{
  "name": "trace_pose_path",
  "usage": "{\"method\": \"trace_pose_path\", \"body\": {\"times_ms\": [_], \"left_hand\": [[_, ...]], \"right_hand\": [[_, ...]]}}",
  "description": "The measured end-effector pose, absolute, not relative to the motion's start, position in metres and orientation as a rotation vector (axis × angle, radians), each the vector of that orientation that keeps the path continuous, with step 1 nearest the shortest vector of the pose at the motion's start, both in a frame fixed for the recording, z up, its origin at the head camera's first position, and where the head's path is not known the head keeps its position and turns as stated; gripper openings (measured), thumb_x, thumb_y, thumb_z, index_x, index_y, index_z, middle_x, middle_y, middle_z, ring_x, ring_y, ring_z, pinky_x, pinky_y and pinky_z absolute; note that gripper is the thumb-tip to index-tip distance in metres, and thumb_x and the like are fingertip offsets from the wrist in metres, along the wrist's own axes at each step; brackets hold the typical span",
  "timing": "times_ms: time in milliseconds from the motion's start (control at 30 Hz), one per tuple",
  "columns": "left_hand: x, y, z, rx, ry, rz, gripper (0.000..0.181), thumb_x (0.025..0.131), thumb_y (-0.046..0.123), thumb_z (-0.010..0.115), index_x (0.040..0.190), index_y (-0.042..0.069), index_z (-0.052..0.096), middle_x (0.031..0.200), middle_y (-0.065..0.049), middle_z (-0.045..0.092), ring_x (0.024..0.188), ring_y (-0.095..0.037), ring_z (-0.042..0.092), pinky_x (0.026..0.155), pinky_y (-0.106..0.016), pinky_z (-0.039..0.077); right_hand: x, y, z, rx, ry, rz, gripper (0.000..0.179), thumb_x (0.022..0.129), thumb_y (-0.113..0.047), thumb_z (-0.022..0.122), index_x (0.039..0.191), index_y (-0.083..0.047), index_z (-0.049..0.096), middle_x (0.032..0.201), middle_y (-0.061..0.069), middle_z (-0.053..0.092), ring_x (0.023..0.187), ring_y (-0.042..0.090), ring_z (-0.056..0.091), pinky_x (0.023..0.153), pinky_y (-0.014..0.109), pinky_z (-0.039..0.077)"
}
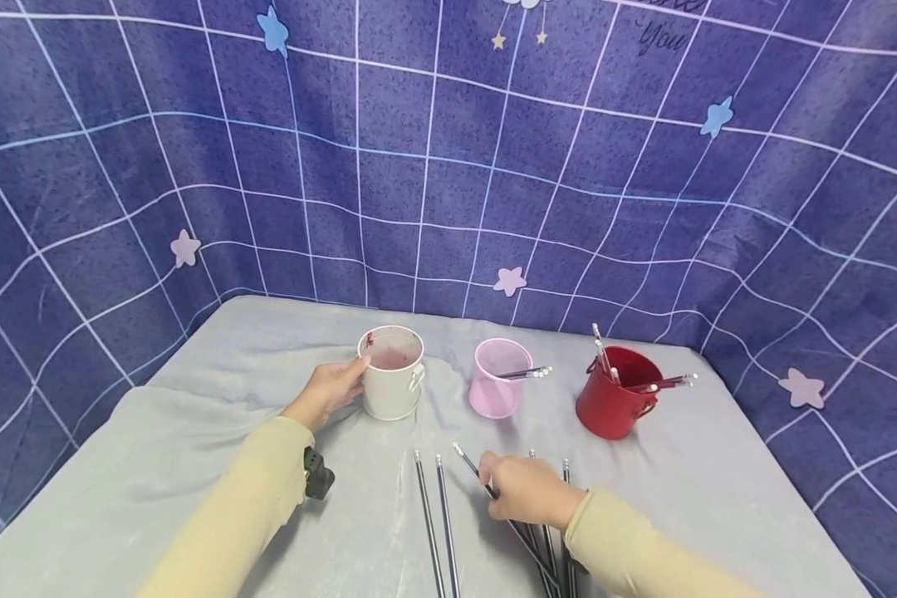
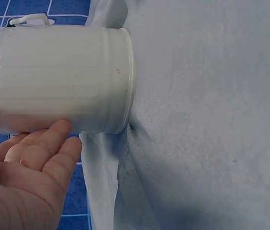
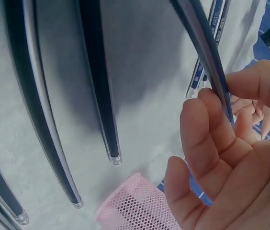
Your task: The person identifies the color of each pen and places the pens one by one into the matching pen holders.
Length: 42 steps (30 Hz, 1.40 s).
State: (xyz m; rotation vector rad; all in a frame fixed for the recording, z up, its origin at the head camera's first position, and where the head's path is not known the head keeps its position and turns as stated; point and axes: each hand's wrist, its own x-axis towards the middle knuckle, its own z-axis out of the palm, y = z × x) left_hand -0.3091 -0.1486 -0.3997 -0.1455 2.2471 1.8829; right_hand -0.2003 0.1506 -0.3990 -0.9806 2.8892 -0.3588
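Note:
My left hand holds the white metal bucket at its left side, thumb by the rim. In the left wrist view, the fingers lie against the bucket's wall. My right hand pinches a dark pencil between thumb and fingers, its white eraser end pointing up and left. Two more dark pencils lie left of that hand on the cloth. Several others lie under and beside it, partly hidden by the hand and sleeve.
A pink mesh cup with several dark pencils leaning in it stands in the middle. Right of it, a red bucket holds several pencils. Grey cloth covers the table, and a blue gridded curtain hangs behind.

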Motion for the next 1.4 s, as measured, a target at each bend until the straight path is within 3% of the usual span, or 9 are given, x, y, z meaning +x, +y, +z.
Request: {"method": "trace_pose_path", "body": {"times_ms": [533,867,1400], "left_hand": [[-0.308,-0.148,-0.4,-0.136,2.242,1.902,0.061,0.103,0.031,0.044,0.137,-0.018,0.033,0.14,-0.031,0.035,0.128,-0.04,0.04,0.111,-0.046,0.03],[-0.306,-0.148,-0.4,-0.139,2.236,1.906,0.061,0.103,0.031,0.043,0.138,-0.018,0.031,0.14,-0.032,0.035,0.13,-0.04,0.038,0.111,-0.046,0.03],[-0.306,-0.148,-0.4,-0.131,2.259,1.887,0.063,0.103,0.034,0.043,0.138,-0.017,0.033,0.142,-0.031,0.034,0.131,-0.038,0.038,0.11,-0.045,0.032]], "right_hand": [[-0.202,0.148,-0.373,-0.834,2.851,-0.522,0.046,0.068,-0.005,0.075,0.108,-0.009,0.053,0.066,-0.008,0.052,0.056,0.009,0.048,0.048,0.027,0.042],[-0.205,0.148,-0.344,-0.904,2.865,-0.503,0.044,0.07,0.001,0.071,0.109,-0.007,0.053,0.065,-0.006,0.049,0.056,0.01,0.047,0.05,0.027,0.042],[-0.207,0.151,-0.294,-0.899,2.952,-0.337,0.039,0.073,-0.004,0.069,0.107,-0.01,0.053,0.062,-0.007,0.047,0.053,0.01,0.044,0.045,0.028,0.038]]}}
